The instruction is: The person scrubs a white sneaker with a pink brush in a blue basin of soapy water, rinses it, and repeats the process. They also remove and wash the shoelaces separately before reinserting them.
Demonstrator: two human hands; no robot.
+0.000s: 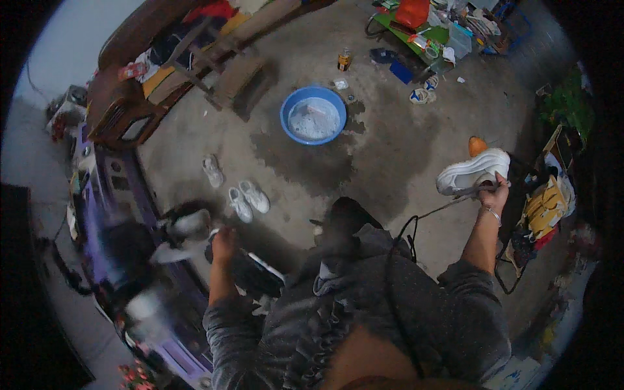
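On the right, my right hand (492,194) grips a white sneaker (471,166), its opening visible, along with a dark cord (406,227) that hangs in loops over my clothing. My left hand (224,244) is closed at the lower left, near a blurred pale object (188,242); what it holds I cannot make out. On the floor to the left sit a pair of white sneakers (255,196) and a single pale shoe (212,170). A blue basin (313,94) of cloudy, sudsy water stands ahead on damp concrete.
A wooden bench (123,104) with fabrics is at upper left, beside a stool (244,81). A cluttered green table (409,36), a bottle (344,60) and sandals (422,94) are at the back. A purple unit (119,182) runs along the left; piled bags (546,205) are at right.
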